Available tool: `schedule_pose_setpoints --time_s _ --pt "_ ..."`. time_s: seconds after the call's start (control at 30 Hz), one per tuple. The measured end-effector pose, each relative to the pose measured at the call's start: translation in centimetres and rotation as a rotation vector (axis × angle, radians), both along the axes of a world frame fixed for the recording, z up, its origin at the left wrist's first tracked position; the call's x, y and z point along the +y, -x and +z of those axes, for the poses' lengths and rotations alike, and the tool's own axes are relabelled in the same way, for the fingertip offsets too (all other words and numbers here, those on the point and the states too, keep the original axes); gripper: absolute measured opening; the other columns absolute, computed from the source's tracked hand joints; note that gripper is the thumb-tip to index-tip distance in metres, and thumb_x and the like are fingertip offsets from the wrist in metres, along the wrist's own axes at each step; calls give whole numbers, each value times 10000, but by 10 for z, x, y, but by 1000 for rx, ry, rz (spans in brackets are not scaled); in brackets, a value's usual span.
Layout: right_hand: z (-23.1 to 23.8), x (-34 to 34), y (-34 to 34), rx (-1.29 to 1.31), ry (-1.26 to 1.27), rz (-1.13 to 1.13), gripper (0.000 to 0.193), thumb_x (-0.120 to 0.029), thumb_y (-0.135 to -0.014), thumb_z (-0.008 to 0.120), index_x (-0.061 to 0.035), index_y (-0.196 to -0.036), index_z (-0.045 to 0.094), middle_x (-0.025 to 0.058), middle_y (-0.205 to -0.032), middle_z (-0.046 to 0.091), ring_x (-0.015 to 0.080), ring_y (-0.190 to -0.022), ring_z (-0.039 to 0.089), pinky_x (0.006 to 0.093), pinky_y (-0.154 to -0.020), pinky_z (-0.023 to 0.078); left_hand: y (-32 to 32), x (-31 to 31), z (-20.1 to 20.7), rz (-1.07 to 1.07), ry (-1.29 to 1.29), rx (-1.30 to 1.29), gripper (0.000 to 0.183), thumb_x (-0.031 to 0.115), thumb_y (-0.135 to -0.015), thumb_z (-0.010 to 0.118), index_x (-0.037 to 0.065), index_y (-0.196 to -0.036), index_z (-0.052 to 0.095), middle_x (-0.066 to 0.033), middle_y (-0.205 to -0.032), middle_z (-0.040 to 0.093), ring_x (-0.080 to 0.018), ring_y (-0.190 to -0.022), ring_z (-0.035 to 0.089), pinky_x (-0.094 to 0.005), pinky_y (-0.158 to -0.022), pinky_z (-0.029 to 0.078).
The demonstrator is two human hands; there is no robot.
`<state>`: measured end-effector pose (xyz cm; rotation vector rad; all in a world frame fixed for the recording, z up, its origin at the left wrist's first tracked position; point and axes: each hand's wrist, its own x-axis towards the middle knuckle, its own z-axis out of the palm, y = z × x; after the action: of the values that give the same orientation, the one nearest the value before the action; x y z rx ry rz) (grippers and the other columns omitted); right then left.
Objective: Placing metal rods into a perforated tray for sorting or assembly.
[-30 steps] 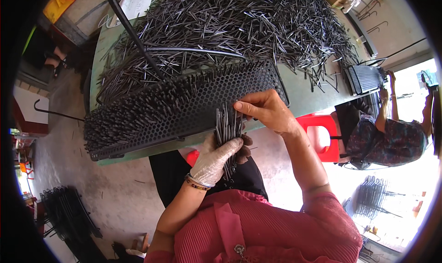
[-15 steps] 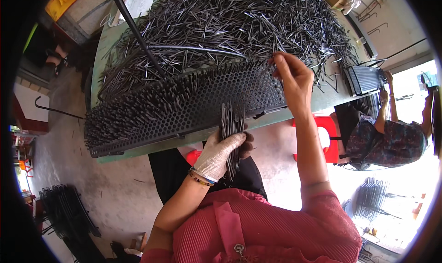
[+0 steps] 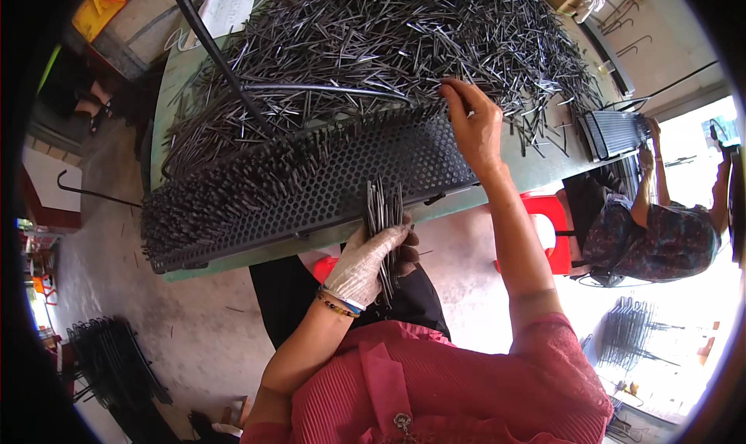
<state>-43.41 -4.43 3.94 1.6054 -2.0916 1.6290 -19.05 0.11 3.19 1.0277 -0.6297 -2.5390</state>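
My left hand, in a pale work glove with bracelets at the wrist, is closed round a bundle of thin dark rods. The rods stand roughly upright just in front of the near edge of a black perforated rack. Rods packed into the rack's holes fill its left part and its far edge; bare holes show along the middle and right. My right hand, ungloved, is over the rack's far right end with thumb and fingertips pinched together. Whatever lies between those fingertips is too small to make out.
A wide heap of loose dark rods covers the table beyond the rack. A bent metal bar rises at the left. Another person works at a second rack on the right, near a red stool.
My right hand has moved a little left and away from me along the rack's far edge. The left hand with its bundle has shifted slightly left.
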Motion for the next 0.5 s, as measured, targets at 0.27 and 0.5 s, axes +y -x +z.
schedule_pose_setpoints --time_s 0.27,0.5 --pt "-14 4 0 370 -34 16 149 -104 -833 683 -10 -947 698 121 -905 651 303 -705 643 342 -628 511 -1 0 -9 2 77 14 232 138 -915 595 16 -1111 579 -92 -881 663 -146 -695 642 -240 -556 494" --pt "24 46 -31 -353 -515 417 351 -275 -885 694 58 -991 675 34 -791 648 61 -726 545 230 -608 458 -5 -3 8 -25 104 25 255 132 -910 596 1 -1127 571 -105 -920 667 -153 -743 653 -254 -625 519"
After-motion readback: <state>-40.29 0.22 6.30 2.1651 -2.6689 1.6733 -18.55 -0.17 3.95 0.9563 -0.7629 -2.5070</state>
